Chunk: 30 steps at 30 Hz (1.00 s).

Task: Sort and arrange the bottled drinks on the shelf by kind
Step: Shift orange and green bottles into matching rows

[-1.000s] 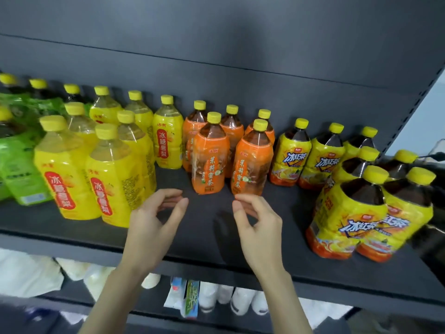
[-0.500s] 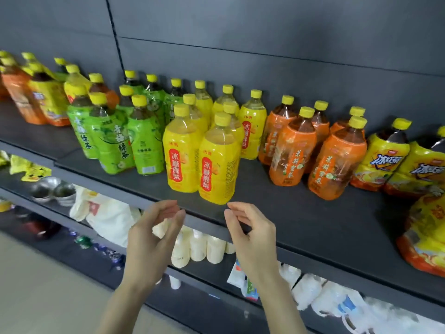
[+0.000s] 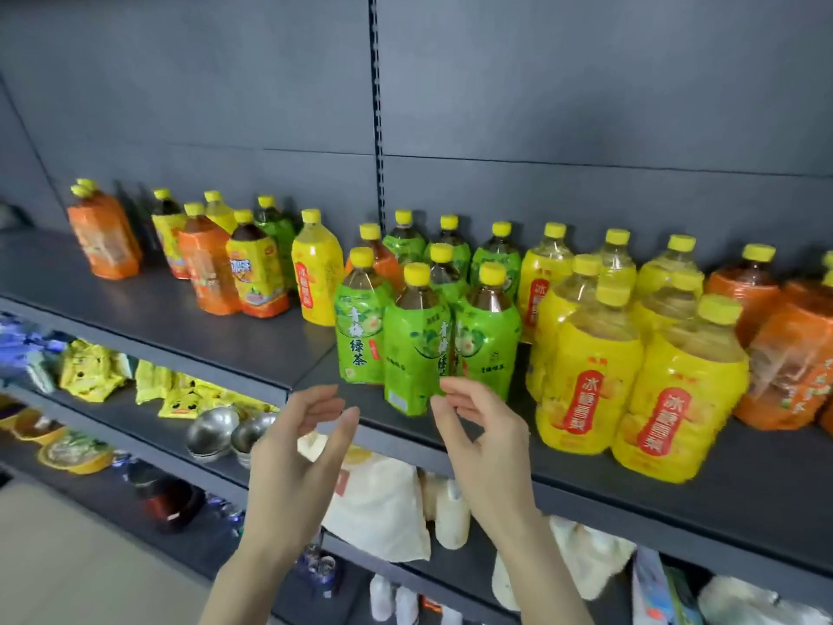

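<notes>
Bottles with yellow caps stand on a dark grey shelf. A group of green tea bottles fills the middle, with yellow pear-drink bottles to their right and orange bottles at the far right. On the left stands a mixed cluster: orange bottles, an iced-tea bottle, a green bottle and a lone yellow one. My left hand and my right hand hover empty in front of the shelf edge, fingers loosely curled, just before the green bottles.
Lower shelves hold yellow snack packets, metal bowls, white bags and small white bottles. A slotted upright splits the grey back panel. Pale floor shows at the bottom left.
The view has swung left along the shelf, from the orange and iced-tea bottles to the green ones and the mixed cluster. Both hands stay empty, held in front of me.
</notes>
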Available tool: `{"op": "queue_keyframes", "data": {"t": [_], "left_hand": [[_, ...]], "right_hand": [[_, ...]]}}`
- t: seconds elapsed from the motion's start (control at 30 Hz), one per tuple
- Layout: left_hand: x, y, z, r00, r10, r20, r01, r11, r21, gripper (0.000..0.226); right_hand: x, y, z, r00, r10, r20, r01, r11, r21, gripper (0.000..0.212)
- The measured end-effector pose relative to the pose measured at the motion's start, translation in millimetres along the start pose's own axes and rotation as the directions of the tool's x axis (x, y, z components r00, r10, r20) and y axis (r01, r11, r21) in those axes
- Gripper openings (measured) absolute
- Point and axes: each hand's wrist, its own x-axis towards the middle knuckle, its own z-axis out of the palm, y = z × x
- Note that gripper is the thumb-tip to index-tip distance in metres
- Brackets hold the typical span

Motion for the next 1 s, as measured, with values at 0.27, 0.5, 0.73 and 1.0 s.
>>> {"op": "queue_keyframes", "data": {"t": [0.27,0.5,0.73,1.0], "left_hand": [[100.9,-50.0,-42.5,0.998,0.056,0.041,-0.056,0.998,0.006,0.019],[198.5,-90.1,-53.4,0.989,0.121,0.082,-0.116,0.991,-0.061,0.02],[258.9,-154.9,-67.8,0.994,0.058,0.091,-0.046,0.991,-0.127,0.032],[324.2,-207.7,-58.0,0.983,0.086,0.164,-0.046,0.97,-0.239,0.032]], "right_hand": [[67.0,-17.2,96.6,0.998,-0.058,0.001,0.058,0.998,-0.034,0.018],[133.8,-16.4,162.5,0.99,-0.109,-0.094,0.104,0.993,-0.057,0.017],[158.4,-8.7,225.0,0.974,-0.144,-0.173,0.12,0.983,-0.139,0.015],[184.7,8.0,283.6,0.923,-0.025,-0.383,-0.06,0.976,-0.21,0.024]]}}
